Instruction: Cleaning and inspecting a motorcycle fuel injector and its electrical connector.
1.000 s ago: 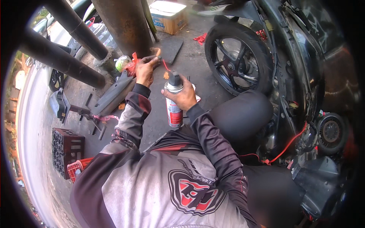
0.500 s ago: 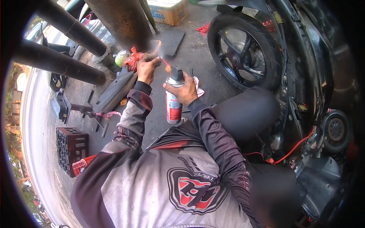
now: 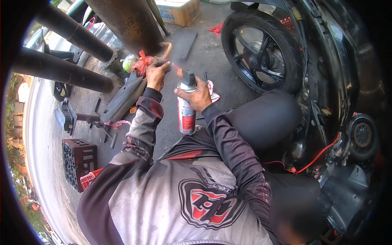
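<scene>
My right hand (image 3: 197,97) grips an upright white and red spray can (image 3: 186,116) with a black spray head (image 3: 188,78). A thin red straw (image 3: 176,66) points from the head up and left toward my left hand (image 3: 157,74). The left fingers are closed in a pinch; what they hold is too small or hidden to name. Just beyond these fingertips shows a bent orange-brown tube-like piece (image 3: 166,50); whether the hand holds it, I cannot tell. Faint mist hangs past the straw's tip.
A black-wheeled motorcycle wheel (image 3: 261,53) and bodywork stand on the right. Left lie a long dark panel (image 3: 120,100), a red plastic bag (image 3: 143,64) and a brown crate (image 3: 81,161). Thick rusty posts (image 3: 130,26) rise at upper left. A cardboard box (image 3: 179,14) sits at the back.
The mist around the straw's tip has thinned, and the bent orange-brown piece shows more clearly. Both hands hold almost the same pose; the view has shifted slightly.
</scene>
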